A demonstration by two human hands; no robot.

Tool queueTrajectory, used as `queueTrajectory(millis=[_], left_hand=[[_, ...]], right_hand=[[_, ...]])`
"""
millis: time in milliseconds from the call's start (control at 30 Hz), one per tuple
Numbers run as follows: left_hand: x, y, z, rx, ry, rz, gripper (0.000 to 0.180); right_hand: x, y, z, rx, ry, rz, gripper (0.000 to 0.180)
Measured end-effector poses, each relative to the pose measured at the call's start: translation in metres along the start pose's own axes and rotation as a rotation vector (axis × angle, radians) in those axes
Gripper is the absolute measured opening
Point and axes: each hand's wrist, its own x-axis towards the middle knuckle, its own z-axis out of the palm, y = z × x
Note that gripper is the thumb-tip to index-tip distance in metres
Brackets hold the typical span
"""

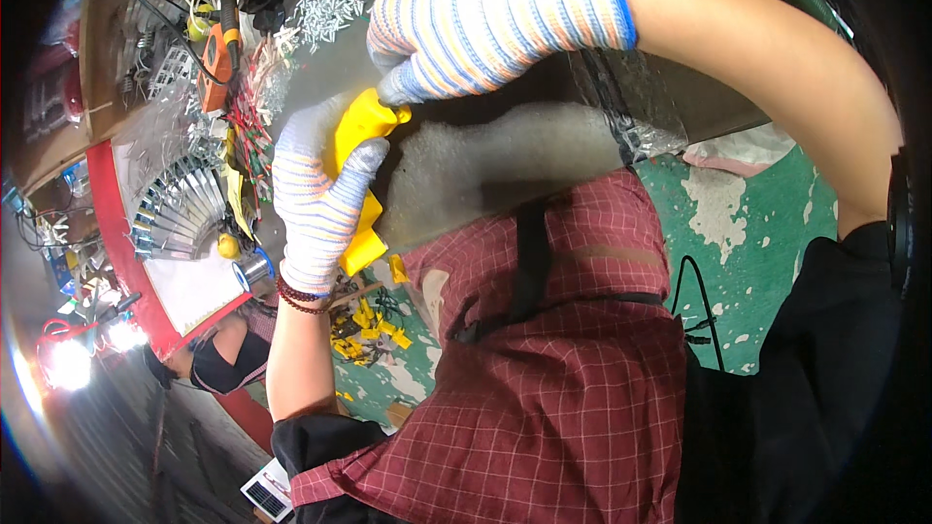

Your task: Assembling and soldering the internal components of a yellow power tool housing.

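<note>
My left hand (316, 199), in a striped knit glove, is wrapped round a yellow plastic housing (361, 126) shaped like a tool handle. Its thumb lies across the middle, and the lower end of the housing sticks out below the palm. My right hand (476, 24), gloved alike, reaches over from the upper right with curled fingers. The right thumb and fingertips press at the housing's top end, by a small opening with a short stub. Whatever the right fingers pinch is hidden. Both hands are above the dark worktop (670, 87).
Small silver screws (333, 10) lie beyond my hands. To the left are an orange-and-black tool (216, 63), red wires (254, 121), fanned metal strips (180, 209) and a wire spool (254, 270). Yellow parts (369, 330) lie lower down. Another person's arm (225, 344) shows lower left.
</note>
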Motion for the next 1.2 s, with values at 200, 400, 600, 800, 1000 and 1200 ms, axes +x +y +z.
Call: queueTrajectory(millis=[200,400,600,800,1000,1200], left_hand=[[0.002,-0.003,-0.004,-0.008,-0.087,-0.08,0.045],[0.003,-0.004,-0.007,-0.109,-0.06,-0.106,0.046],[0.004,-0.004,-0.003,-0.181,-0.051,-0.102,0.045],[0.002,-0.006,-0.004,-0.171,-0.044,-0.099,0.044],[0.002,-0.004,-0.004,-0.153,-0.037,-0.084,0.045],[0.004,-0.004,-0.005,-0.126,-0.029,-0.063,0.044]], right_hand=[[-0.022,-0.002,-0.054,0.84,-0.152,0.358,0.036],[-0.013,-0.006,-0.025,0.8,-0.013,0.41,0.036],[-0.008,-0.009,-0.018,0.69,-0.05,0.456,0.031],[0.0,-0.008,-0.015,0.552,-0.18,0.477,0.028],[-0.017,-0.023,-0.035,0.541,-0.031,0.575,0.029],[-0.021,-0.024,-0.041,0.429,0.012,0.525,0.024]])
